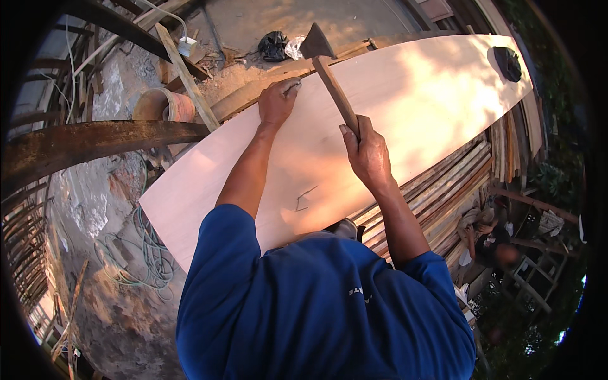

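Note:
A long pale plywood sheet (pixel 405 120) lies slanting in front of me. My right hand (pixel 367 152) is closed around the wooden handle of a hatchet (pixel 337 95), whose dark wedge-shaped head is raised near the sheet's far edge. Close to that same edge, my left hand (pixel 277 101) has its fingers pinched together; whatever is between them is too small or hidden to name. A few thin nails (pixel 306 197) lie on the plywood nearer my body. At the sheet's far right end rests a black plastic bag (pixel 507 64).
Stacked planks (pixel 437 196) lie under the sheet's near right side. Beyond the far edge are a black bag (pixel 273 46) and a bucket (pixel 166 106). A curved timber (pixel 101 142) juts in from the left, above a coiled hose (pixel 149 253). Another person (pixel 487 237) sits at right.

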Demonstrator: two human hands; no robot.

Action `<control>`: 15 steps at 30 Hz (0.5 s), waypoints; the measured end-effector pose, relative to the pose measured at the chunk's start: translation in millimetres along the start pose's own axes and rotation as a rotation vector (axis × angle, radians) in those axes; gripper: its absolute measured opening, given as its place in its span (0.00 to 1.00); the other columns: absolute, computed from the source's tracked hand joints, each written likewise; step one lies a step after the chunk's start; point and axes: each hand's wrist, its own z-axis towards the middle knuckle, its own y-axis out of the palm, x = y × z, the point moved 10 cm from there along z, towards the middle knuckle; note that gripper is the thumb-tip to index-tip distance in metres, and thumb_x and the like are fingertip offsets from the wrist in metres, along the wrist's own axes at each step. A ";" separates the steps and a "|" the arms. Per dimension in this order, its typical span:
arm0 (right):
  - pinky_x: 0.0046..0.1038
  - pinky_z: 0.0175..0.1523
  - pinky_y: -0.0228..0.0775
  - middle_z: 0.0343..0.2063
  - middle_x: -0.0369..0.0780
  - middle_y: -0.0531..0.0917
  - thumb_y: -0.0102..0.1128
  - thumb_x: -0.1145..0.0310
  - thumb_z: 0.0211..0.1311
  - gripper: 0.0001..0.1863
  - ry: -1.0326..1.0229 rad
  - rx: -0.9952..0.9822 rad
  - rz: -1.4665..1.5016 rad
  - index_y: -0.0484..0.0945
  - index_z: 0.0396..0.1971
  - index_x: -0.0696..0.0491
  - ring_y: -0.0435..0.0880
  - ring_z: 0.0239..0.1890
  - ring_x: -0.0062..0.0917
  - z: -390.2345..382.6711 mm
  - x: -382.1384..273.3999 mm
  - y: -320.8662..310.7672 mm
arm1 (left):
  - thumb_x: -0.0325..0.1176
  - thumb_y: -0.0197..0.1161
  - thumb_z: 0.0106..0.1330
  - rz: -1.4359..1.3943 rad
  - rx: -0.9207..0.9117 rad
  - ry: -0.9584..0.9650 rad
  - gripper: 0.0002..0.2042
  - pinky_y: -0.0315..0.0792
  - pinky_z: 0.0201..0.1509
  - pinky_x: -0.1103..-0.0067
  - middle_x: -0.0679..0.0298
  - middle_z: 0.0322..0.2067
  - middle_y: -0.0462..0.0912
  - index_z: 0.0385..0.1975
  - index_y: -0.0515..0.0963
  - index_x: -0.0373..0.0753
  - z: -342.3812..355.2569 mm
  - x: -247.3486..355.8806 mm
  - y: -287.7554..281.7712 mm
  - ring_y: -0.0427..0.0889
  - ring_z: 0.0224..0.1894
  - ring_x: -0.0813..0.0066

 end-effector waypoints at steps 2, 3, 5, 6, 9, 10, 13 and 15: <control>0.48 0.34 0.75 0.27 0.52 0.84 0.61 0.66 0.75 0.16 -0.119 0.153 0.097 0.70 0.53 0.58 0.85 0.30 0.53 -5.7 -28.0 -25.2 | 0.37 0.67 0.66 -0.027 0.052 0.030 0.15 0.78 0.57 0.65 0.55 0.46 0.90 0.51 0.87 0.44 -1.3 4.1 -9.8 0.88 0.48 0.55; 0.47 0.33 0.76 0.26 0.50 0.84 0.62 0.67 0.74 0.16 -0.173 0.227 0.172 0.70 0.53 0.58 0.85 0.29 0.53 -8.9 -40.0 -35.5 | 0.37 0.67 0.66 -0.024 0.064 0.036 0.15 0.78 0.57 0.65 0.55 0.46 0.90 0.51 0.87 0.44 -2.1 -0.3 -16.8 0.88 0.48 0.55; 0.46 0.33 0.76 0.26 0.49 0.83 0.64 0.69 0.72 0.16 -0.257 0.298 0.248 0.70 0.52 0.57 0.85 0.29 0.53 -14.5 -25.2 -21.6 | 0.34 0.64 0.65 0.271 0.222 0.281 0.19 0.70 0.67 0.61 0.52 0.50 0.88 0.55 0.84 0.39 -10.4 10.5 -39.2 0.85 0.54 0.54; 0.47 0.34 0.77 0.27 0.50 0.84 0.64 0.69 0.72 0.16 -0.334 0.312 0.160 0.69 0.52 0.57 0.85 0.29 0.53 -14.4 -8.7 -5.6 | 0.35 0.63 0.67 0.400 0.191 0.219 0.17 0.64 0.70 0.58 0.53 0.50 0.87 0.52 0.84 0.35 -17.1 4.7 -43.2 0.83 0.57 0.53; 0.53 0.36 0.75 0.26 0.53 0.84 0.59 0.60 0.75 0.16 0.067 -0.178 -0.241 0.69 0.47 0.56 0.85 0.30 0.57 8.3 64.9 65.9 | 0.38 0.63 0.69 0.571 0.023 -0.015 0.15 0.69 0.64 0.59 0.53 0.46 0.87 0.48 0.84 0.35 -34.3 -17.3 -62.1 0.84 0.53 0.54; 0.55 0.36 0.74 0.25 0.54 0.84 0.57 0.57 0.77 0.16 0.035 -0.110 -0.206 0.69 0.45 0.56 0.85 0.31 0.57 12.8 58.0 58.7 | 0.38 0.63 0.69 0.576 0.033 -0.017 0.15 0.69 0.64 0.59 0.53 0.46 0.87 0.48 0.84 0.35 -37.5 -25.9 -66.8 0.84 0.53 0.54; 0.55 0.36 0.73 0.26 0.54 0.85 0.57 0.58 0.77 0.15 0.026 -0.024 -0.054 0.70 0.45 0.56 0.84 0.30 0.57 8.0 25.3 29.0 | 0.42 0.61 0.71 0.603 0.051 -0.063 0.14 0.71 0.59 0.60 0.53 0.43 0.87 0.42 0.84 0.36 -56.5 -50.2 -72.1 0.84 0.50 0.54; 0.46 0.32 0.75 0.25 0.52 0.83 0.60 0.65 0.76 0.15 -0.100 0.177 0.133 0.71 0.53 0.56 0.85 0.26 0.50 -10.1 -15.7 -9.5 | 0.43 0.59 0.72 0.573 0.062 -0.095 0.15 0.73 0.55 0.56 0.52 0.42 0.88 0.42 0.83 0.36 -52.5 -46.9 -75.1 0.85 0.48 0.50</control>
